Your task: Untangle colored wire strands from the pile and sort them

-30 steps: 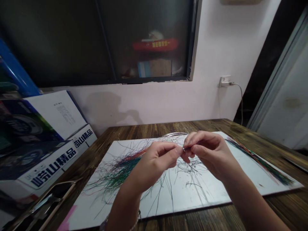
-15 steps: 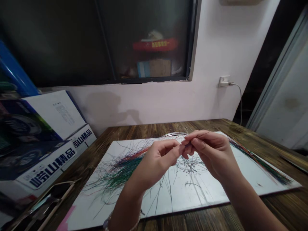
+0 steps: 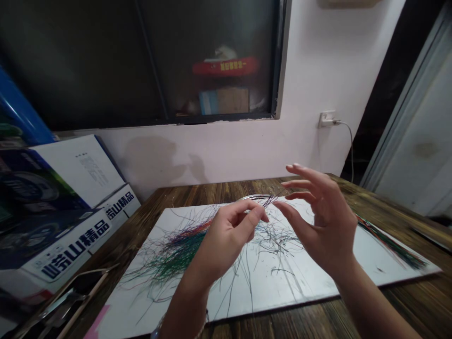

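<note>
Over the white board (image 3: 300, 282), my left hand (image 3: 236, 228) pinches a small bunch of thin purple strands (image 3: 270, 201) between thumb and fingers. The strand ends stick out toward the right. My right hand (image 3: 318, 212) is open just right of them, thumb and fingers spread, and no strand shows clearly in its grasp. Behind my left hand lies a tangled heap of green, blue, purple and orange strands (image 3: 176, 252). Loose dark strands (image 3: 278, 240) are scattered on the board below both hands. My left palm is hidden.
A neat bundle of coloured strands (image 3: 391, 242) lies along the board's right side. Boxes (image 3: 77, 245) stand at the left, with metal tools (image 3: 67, 301) in front. A round clear rim (image 3: 256, 197) shows at the back of the wooden table (image 3: 197, 190).
My right hand has let go, opened its fingers and moved right and up from the left hand. The purple strands now show in my left hand, which stays nearly in place.
</note>
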`<move>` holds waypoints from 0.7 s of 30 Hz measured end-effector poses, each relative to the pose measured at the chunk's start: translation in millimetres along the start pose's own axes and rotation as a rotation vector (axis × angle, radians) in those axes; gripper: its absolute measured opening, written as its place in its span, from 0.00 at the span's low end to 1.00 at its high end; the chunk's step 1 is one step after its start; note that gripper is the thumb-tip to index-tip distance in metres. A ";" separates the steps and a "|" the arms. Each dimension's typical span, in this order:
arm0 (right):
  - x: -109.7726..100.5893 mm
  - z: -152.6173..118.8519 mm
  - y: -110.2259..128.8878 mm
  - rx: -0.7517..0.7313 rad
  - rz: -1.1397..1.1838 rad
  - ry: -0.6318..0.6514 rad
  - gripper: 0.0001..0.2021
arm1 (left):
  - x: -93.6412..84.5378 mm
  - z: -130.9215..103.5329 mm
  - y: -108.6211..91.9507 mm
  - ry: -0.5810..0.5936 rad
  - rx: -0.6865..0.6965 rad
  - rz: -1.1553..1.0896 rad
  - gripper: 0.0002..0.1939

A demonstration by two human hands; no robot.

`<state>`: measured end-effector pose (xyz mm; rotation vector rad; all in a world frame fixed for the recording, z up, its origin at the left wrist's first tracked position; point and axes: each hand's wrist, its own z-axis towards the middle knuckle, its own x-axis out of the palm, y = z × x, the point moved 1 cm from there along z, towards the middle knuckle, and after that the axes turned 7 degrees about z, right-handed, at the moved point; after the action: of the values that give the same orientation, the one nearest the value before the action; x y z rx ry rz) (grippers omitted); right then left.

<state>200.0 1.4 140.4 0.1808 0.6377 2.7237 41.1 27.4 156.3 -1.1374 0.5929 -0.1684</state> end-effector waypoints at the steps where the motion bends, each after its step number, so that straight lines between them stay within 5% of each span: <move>1: -0.1 -0.1 0.7 -0.051 -0.071 0.017 0.25 | 0.3 0.0 0.4 -0.009 0.002 0.006 0.12; 4: 1.0 -0.9 1.1 -0.128 -0.197 0.061 0.18 | 1.7 -0.2 0.7 -0.023 0.014 0.006 0.13; 21: 12.7 -2.5 1.8 -0.312 -0.357 0.088 0.15 | 1.4 -2.0 0.3 -0.057 0.051 0.002 0.12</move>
<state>187.1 3.3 139.6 -0.1200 0.2306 2.4488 41.1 25.3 155.0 -1.0883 0.5363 -0.1483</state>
